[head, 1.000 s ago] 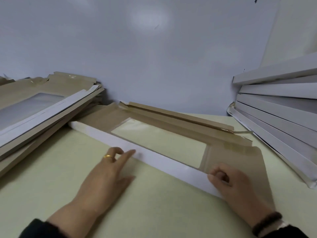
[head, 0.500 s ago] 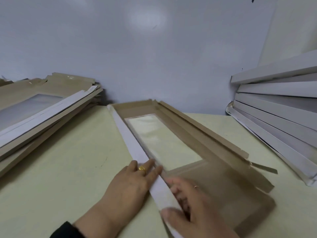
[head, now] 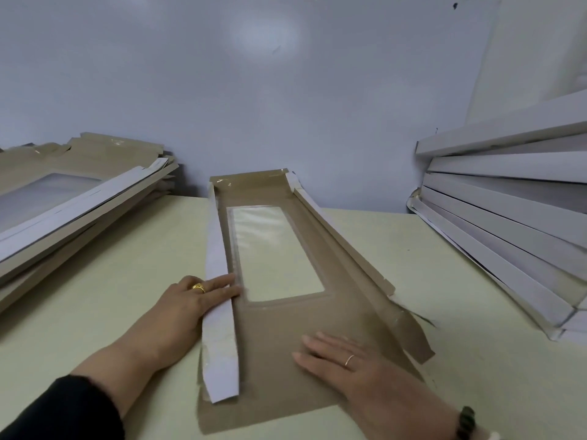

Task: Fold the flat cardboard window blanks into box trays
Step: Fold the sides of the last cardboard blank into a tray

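Cardboard blank (head: 305,325): matt brown kraft inner face, white smooth-coated outer face on the raised nine o'clock flap (head: 219,300), glossy clear plastic film window (head: 273,252); table (head: 95,281), pale matt laminate; wall (head: 286,90), faintly glossy.

Soft even light; glare patch on wall (head: 265,42); wide-angle bending at edges.

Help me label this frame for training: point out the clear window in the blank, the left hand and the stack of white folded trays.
clear window (head: 274,252), head view, middle of the film.
left hand (head: 181,309), head view, back of the hand.
stack of white folded trays (head: 508,217), head view, a tray's long side wall.
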`<state>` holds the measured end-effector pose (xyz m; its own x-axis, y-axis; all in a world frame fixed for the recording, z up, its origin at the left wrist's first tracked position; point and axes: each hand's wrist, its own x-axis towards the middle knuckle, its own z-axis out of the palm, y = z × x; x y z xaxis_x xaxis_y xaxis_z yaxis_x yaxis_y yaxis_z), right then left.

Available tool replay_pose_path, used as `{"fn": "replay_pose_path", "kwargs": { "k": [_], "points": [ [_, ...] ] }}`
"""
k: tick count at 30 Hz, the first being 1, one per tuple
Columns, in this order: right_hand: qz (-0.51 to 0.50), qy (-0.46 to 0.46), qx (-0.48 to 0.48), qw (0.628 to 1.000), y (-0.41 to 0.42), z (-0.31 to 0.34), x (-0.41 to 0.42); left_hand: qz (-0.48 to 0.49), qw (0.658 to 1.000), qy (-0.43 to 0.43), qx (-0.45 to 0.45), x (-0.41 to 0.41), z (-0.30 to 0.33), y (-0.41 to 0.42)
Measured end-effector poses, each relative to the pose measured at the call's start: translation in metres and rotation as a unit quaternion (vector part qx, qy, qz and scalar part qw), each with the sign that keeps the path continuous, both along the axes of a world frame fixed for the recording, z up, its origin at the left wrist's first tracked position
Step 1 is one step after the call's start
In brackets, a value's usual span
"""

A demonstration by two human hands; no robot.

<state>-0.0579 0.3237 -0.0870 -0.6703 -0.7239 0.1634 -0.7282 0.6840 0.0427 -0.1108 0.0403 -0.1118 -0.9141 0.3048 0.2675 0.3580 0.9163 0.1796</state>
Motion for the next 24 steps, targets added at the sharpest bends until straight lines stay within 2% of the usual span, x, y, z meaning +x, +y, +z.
{"fn": "replay_pose_path", "kwargs": {
  "k": [4,7,9,12,14,16,18,20,21,24],
  "points": [
    [-0.047,0.018,0.015,0.999,-0.018,-0.016,0.009,0.034,0.998,-0.006,-0.053,0.0,0.003,-0.003],
    [-0.068,0.02,0.013,0.997,-0.026,-0.015,0.01,0.124,0.988,0.001,-0.091,0.005,0.014,-0.006],
    [-0.093,0.02,0.0,0.995,-0.032,-0.016,0.011,0.156,0.984,0.05,-0.069,0.014,0.027,-0.006],
    [-0.127,0.007,-0.05,0.991,-0.044,-0.018,0.012,0.042,0.979,0.194,0.034,0.037,0.039,0.013],
    [-0.119,-0.041,-0.053,0.991,-0.048,-0.012,0.011,-0.069,0.985,0.154,0.042,0.054,0.035,0.04],
    [-0.108,-0.049,-0.042,0.992,-0.05,-0.011,0.008,-0.147,0.984,0.101,-0.031,0.064,0.022,0.056],
    [-0.102,-0.055,-0.026,0.993,-0.045,-0.014,0.007,-0.162,0.979,0.08,-0.09,0.066,0.013,0.058],
    [-0.092,-0.047,-0.011,0.995,-0.038,-0.011,0.005,-0.156,0.979,0.094,-0.091,0.062,0.011,0.053],
    [-0.084,-0.074,0.008,0.994,-0.037,-0.004,0.004,-0.148,0.98,0.093,-0.09,0.062,0.011,0.05],
    [0.048,-0.14,-0.066,0.987,-0.025,-0.009,-0.009,-0.129,0.983,0.1,-0.087,0.06,0.009,0.039]
  ]
}}
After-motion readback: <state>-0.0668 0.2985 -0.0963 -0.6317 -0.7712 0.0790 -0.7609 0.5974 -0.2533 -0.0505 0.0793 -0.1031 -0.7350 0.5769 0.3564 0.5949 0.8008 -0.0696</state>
